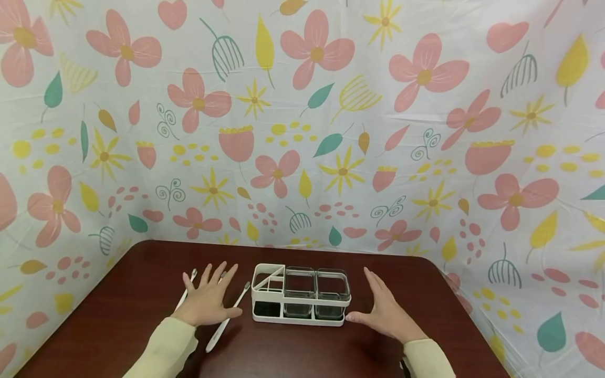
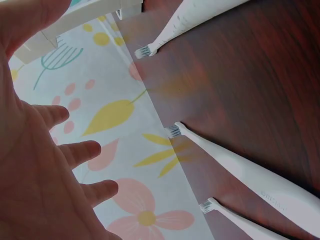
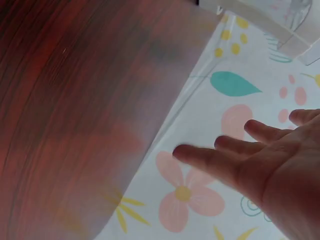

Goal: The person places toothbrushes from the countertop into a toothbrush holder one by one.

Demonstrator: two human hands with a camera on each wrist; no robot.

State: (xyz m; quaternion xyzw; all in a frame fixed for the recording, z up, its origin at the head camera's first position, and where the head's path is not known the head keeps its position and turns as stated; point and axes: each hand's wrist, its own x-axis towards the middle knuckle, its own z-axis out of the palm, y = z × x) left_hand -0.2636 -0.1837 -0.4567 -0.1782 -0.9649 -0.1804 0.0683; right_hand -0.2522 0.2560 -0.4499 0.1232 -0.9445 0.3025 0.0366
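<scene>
Left fingers (image 2: 82,152) spread; middle toothbrush (image 2: 255,178) clear only in left wrist view.

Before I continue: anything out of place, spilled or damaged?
Nothing looks spilled or damaged. Only the three toothbrushes look arguably out of place: they lie loose on the table by the left hand, outside the upright toothbrush holder.

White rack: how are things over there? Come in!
Left hand, right hand: both empty, flanking the white rack. Two clear cups sit inside. Three toothbrushes by left hand, one partly between it and rack.
</scene>
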